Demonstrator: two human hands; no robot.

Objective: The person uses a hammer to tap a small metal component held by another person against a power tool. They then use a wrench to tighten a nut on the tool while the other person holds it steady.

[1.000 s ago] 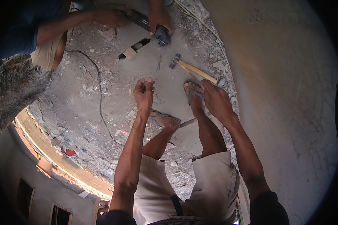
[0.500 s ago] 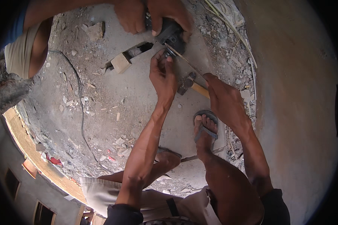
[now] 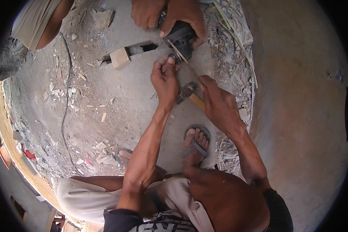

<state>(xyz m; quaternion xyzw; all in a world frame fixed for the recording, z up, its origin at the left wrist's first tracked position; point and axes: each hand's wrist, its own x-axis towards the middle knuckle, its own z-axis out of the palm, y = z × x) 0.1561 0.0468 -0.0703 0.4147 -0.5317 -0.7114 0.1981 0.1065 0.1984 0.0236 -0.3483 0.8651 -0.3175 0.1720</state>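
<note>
A dark power tool [image 3: 183, 38] lies on the concrete at the top, held down by another person's two hands [image 3: 185, 15]. My left hand [image 3: 165, 79] is closed at its near end, thumb and fingers pinching a small round metal part [image 3: 174, 57] there. My right hand [image 3: 220, 102] is closed around one end of a long thin rod-like tool [image 3: 191, 69]. That tool runs up to the metal part beside my left fingertips; its exact kind is not clear. Just left of my right hand lies a hammer [image 3: 197, 101] with a yellowish handle.
A wooden block [image 3: 120, 58] rests across a long dark slot-like shape. A dark cable [image 3: 67, 96] runs down the left side. Rubble and a stone [image 3: 103, 18] litter the ground, with long thin strips [image 3: 236, 38] along the smooth wall or slab [image 3: 297, 116] at right.
The whole view has shifted, and the other person's blue sleeve has left it. My right hand sits slightly closer to the power tool. Both hands keep their grips.
</note>
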